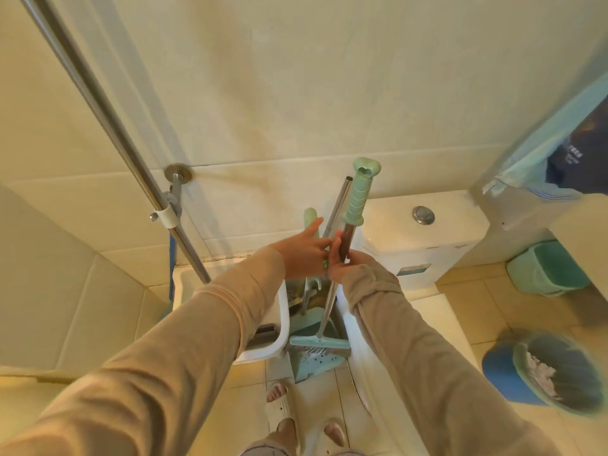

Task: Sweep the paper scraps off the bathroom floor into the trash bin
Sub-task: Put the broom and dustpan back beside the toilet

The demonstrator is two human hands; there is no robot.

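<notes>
a wall of large cream tiles (pixel 296 77) fills the view from 10 to 2 o'clock, lit warm and yellowish, with a steel rail (pixel 98 103) running slantwise from 11 o'clock down to a round wall mount (pixel 177 174). the white toilet cistern (pixel 424 232) stands just right of centre with its round flush button (pixel 423 214) on top. beige floor tiles (pixel 477 301) spread from 3 to 6 o'clock, and a pale green towel (pixel 539 139) hangs at 2 o'clock.
</notes>
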